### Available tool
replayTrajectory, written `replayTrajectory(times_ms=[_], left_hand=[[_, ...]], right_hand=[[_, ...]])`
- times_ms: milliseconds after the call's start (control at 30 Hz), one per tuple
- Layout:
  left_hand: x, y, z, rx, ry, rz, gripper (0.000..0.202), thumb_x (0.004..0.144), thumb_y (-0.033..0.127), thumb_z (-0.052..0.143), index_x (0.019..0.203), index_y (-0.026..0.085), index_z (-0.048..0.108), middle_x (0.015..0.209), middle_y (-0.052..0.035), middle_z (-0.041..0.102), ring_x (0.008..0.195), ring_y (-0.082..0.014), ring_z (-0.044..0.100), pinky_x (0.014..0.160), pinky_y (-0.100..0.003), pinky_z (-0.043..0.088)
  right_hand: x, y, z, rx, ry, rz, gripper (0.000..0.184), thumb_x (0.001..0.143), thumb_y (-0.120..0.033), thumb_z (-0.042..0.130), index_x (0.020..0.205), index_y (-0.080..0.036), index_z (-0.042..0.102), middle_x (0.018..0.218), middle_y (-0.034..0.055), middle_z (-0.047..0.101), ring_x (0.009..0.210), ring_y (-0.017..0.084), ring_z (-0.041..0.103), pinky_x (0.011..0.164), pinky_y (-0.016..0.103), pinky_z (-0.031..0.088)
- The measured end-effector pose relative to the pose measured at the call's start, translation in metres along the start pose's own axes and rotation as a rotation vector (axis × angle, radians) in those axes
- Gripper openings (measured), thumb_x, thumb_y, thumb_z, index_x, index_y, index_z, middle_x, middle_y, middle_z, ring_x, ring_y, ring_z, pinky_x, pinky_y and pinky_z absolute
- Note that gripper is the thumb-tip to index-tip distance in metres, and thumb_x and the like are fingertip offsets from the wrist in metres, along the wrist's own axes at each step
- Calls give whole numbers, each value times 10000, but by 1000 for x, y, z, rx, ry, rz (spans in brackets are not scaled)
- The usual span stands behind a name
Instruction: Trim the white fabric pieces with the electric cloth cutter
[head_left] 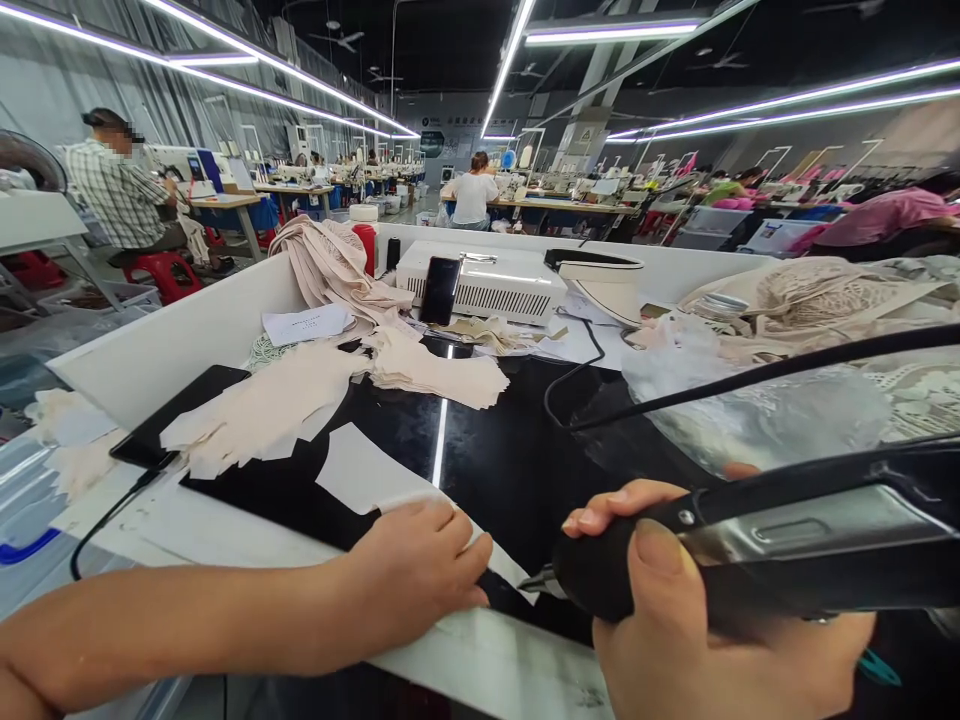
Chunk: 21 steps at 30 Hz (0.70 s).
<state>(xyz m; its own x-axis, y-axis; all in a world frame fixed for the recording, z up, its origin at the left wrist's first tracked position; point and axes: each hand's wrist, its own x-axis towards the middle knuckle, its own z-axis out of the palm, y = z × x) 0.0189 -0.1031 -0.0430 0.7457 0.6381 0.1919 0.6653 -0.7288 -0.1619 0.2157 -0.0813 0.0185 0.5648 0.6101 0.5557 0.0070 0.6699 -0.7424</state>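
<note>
One black tabletop (pixel 517 450), right grip (pixel 697 640) around one tool (pixel 817 530), left grip (pixel 420 570) on one white piece (pixel 364 475), closure unclear

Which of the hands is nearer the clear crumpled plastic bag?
Right hand: gripping the black-and-silver handheld tool, just this side of the bag. Left hand: on the thin white piece, farther left.

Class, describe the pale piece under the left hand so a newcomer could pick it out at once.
Find the glossy black panel on the white worktable. Near its front edge, the left hand rests on a pale flat piece; the right hand holds a black tool, its metal tip at the piece's narrow end. Unlike the beige stacks beyond, it lies alone and looks whiter.
</note>
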Motion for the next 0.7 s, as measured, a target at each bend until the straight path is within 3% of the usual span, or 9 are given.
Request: replayTrajectory(times_ms=[67,133,367,500,700], left_hand=[[-2,7,1,21,33,-6,627,1280,742,785,1517,161,769,1235,-128,879,1098,-300,842,910,-381,688],[-4,13,3,33,51,-16,755,1254,840,743,1611,174,752,1350,-164,907,1226,-326,870,968,-392,701],[-6,21,3,38,35,-33,804,1190,856,828,1626,183,772,1415,-188,929,1335,-339,891,1099,-389,709],[-6,22,5,66,56,-29,850,1183,895,792,1643,181,764,1456,-210,925,1378,-346,889,1139,-394,708],[-13,17,11,87,108,-7,863,1182,891,800,1659,173,747,1528,-251,897,1399,-359,882,1178,-409,704]], right_hand=[[-2,-1,1,1,-8,3,759,766,-598,1251,1271,-293,772,799,-53,844,490,228,733,436,393,671],[-3,-3,2,4,-9,-1,756,772,-602,1245,1271,-292,769,792,-50,830,496,227,723,444,399,674],[-6,-3,-1,-15,25,50,696,738,-465,1235,1262,-319,800,812,-47,820,520,244,716,463,426,675],[-1,1,1,-19,7,66,663,753,-470,1200,1279,-341,817,800,-52,811,511,248,697,496,461,686],[11,13,19,110,-2,11,640,815,-513,1161,1299,-333,783,807,-85,772,529,210,689,529,403,665]])
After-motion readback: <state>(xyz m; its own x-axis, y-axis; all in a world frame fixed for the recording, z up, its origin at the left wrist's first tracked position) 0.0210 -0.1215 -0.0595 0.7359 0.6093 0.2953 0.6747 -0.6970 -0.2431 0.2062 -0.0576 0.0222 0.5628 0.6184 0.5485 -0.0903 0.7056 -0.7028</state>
